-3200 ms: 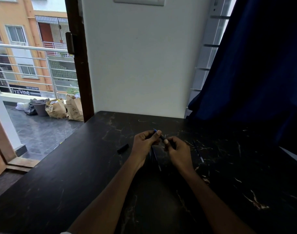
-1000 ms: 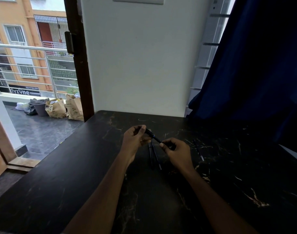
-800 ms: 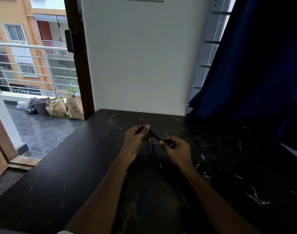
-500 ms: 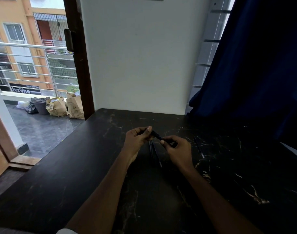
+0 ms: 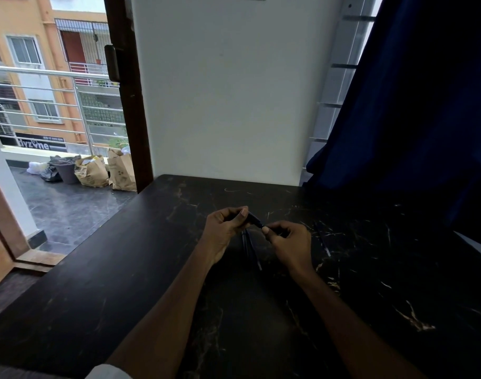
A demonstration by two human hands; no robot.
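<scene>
My left hand (image 5: 224,228) and my right hand (image 5: 291,242) meet over the middle of a black marble table (image 5: 97,274). Between them they hold a dark pen (image 5: 254,220). The left fingers and thumb curl round its thicker end, and the right thumb and forefinger pinch the other end. Only a short stretch of the pen shows between the hands. Two more dark pens (image 5: 247,248) lie on the table under the hands. Another thin pen (image 5: 323,243) lies just right of my right hand.
A white wall (image 5: 228,91) stands behind the table's far edge. A dark blue curtain (image 5: 411,105) hangs over the table's right side. On the left an open doorway gives onto a balcony with paper bags (image 5: 108,170) and a railing.
The hands have drawn closer, so less of the pen shows between them. A small black piece that lay left of the hands 3.2 s ago is out of view.
</scene>
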